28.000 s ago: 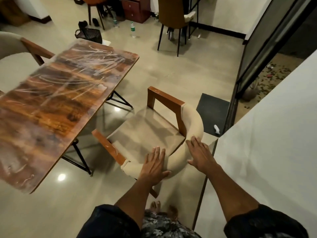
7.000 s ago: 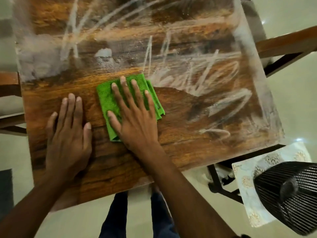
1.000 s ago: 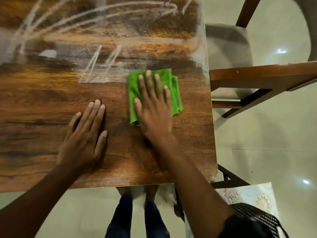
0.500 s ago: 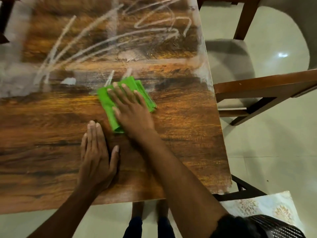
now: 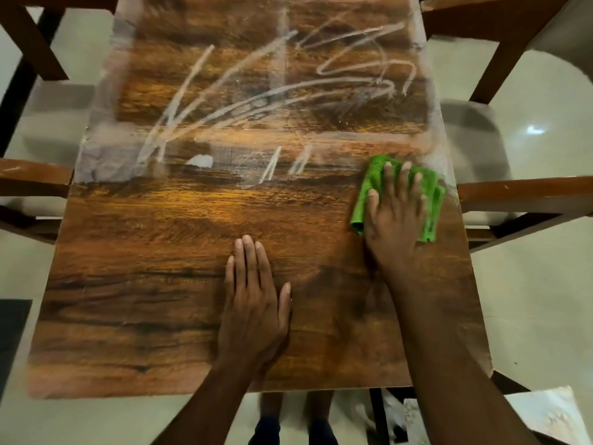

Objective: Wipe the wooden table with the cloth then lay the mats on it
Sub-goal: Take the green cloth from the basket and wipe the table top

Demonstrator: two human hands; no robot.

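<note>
A home dining room: wooden table (image 5: 160,300), armchairs (image 5: 526,194), tiled floor (image 5: 529,300).

Pale glossy floor with wooden chairs at both sides of the frame

The floor (image 5: 529,284) is light tile with a bright lamp reflection (image 5: 535,130) at the right. A brown-framed chair (image 5: 513,194) with a pale seat stands at right, another chair (image 5: 29,181) at left, and a dark mat (image 5: 12,332) lies at lower left.

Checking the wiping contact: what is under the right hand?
The folded green cloth lies under the right hand, flat on the wooden table. The cloth's middle is covered.
</note>
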